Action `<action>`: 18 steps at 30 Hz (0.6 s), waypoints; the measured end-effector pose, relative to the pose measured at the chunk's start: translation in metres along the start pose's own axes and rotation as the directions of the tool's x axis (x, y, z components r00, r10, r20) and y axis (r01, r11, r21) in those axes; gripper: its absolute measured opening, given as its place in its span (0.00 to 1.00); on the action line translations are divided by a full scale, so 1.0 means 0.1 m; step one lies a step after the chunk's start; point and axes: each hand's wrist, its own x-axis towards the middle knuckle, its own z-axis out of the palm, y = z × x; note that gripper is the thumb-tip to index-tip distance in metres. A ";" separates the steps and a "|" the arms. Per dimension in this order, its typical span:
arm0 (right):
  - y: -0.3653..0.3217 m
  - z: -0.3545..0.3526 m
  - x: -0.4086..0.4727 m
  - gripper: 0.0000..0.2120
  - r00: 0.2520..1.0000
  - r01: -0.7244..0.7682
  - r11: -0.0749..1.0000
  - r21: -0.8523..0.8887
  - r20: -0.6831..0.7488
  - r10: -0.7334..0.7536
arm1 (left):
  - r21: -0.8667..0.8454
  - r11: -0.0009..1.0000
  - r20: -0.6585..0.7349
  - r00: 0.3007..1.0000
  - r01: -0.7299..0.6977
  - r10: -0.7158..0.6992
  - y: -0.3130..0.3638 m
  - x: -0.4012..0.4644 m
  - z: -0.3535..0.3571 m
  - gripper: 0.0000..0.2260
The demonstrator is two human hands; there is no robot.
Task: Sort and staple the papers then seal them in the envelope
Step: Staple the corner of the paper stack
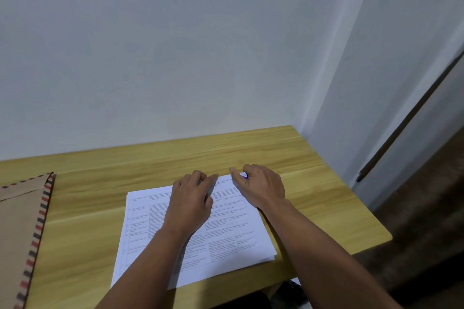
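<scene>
We see a stack of printed papers [227,231] lying on the wooden surface [251,150], its sheets slightly fanned at the edges. Our left hand [192,199] rests on the stack near its far edge, fingers loosely curved onto the top sheet. Our right hand [261,187] sits at the stack's far right corner, curled around a small purple object [245,176]; we cannot tell what it is. A brown envelope [22,228] with a striped border lies well apart at the left.

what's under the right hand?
The far right corner of the paper stack, lying on the wooden table. A small purple object peeks out under the right hand; the rest is covered, so unidentifiable.
</scene>
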 end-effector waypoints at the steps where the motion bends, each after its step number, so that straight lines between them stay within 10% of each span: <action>1: 0.00 0.00 0.00 0.25 1.000 0.004 1.000 -0.007 -0.008 -0.004 | 0.001 1.000 -0.001 1.000 0.000 0.000 0.00 0.00 0.00 0.26; 18: -0.01 0.04 0.01 0.20 0.999 0.005 0.997 -0.080 -0.041 -0.009 | 0.017 1.000 0.006 1.000 0.004 -0.005 0.01 0.00 -0.01 0.26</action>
